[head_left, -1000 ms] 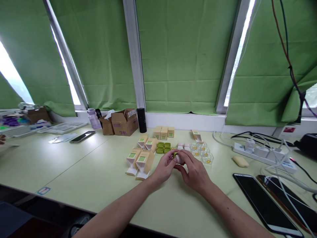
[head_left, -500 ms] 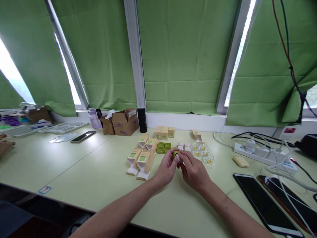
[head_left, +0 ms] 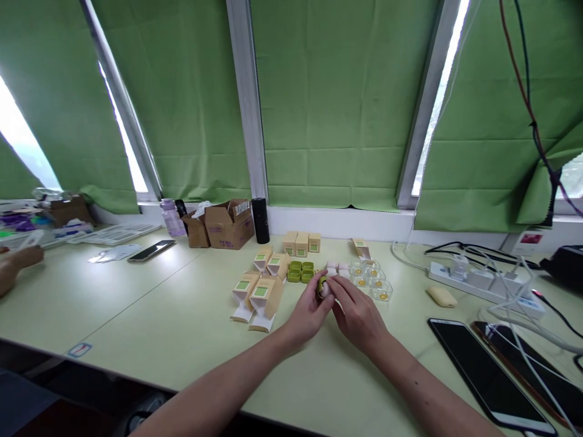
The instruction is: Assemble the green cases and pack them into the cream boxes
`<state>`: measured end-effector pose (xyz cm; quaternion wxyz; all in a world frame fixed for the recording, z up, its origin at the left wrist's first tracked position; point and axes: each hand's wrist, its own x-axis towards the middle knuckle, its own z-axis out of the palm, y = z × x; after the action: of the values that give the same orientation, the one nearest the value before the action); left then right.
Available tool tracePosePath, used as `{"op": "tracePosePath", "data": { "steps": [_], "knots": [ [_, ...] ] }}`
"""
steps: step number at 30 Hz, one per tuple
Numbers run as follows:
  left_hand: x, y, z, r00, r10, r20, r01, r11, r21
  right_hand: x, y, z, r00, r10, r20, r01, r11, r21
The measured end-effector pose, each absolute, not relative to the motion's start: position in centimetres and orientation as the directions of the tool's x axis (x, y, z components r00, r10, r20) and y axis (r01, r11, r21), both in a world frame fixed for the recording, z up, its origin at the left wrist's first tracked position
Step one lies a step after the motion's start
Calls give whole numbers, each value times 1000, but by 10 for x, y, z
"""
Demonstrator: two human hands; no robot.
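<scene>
My left hand point(head_left: 306, 317) is closed around a small olive-green case point(head_left: 320, 283), held just above the table. My right hand point(head_left: 359, 312) pinches a small whitish rounded piece point(head_left: 326, 290) against the case's opening; fingers hide much of both. Just beyond my hands sit several matching green cases point(head_left: 300, 271) and several pale pink-white pieces point(head_left: 337, 267). Clear cups with yellow centres point(head_left: 376, 283) stand to their right. Left of my hands, several tan cartons point(head_left: 268, 292) with green labels lie with white flaps open.
Behind stand small tan boxes point(head_left: 301, 244), an opened carton point(head_left: 361, 249), a cardboard box point(head_left: 229, 224) and a black cylinder point(head_left: 260, 221). On the right are a power strip point(head_left: 483, 285), cables and a tablet point(head_left: 487, 370). Another person's hand point(head_left: 20, 262) is at far left.
My left hand has turned the green case slightly, and more of the whitish piece shows in its opening. At far left, the other person's hand has moved inward with a white object.
</scene>
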<state>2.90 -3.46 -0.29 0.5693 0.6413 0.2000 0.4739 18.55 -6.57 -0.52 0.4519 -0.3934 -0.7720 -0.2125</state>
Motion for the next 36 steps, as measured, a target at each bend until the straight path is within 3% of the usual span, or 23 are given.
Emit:
{"op": "tracePosePath", "data": {
  "steps": [36],
  "knots": [
    [31, -32, -3, 382, 836, 394, -165, -358, 919, 179, -62, -9, -267, 408, 873, 839, 545, 2]
  ]
}}
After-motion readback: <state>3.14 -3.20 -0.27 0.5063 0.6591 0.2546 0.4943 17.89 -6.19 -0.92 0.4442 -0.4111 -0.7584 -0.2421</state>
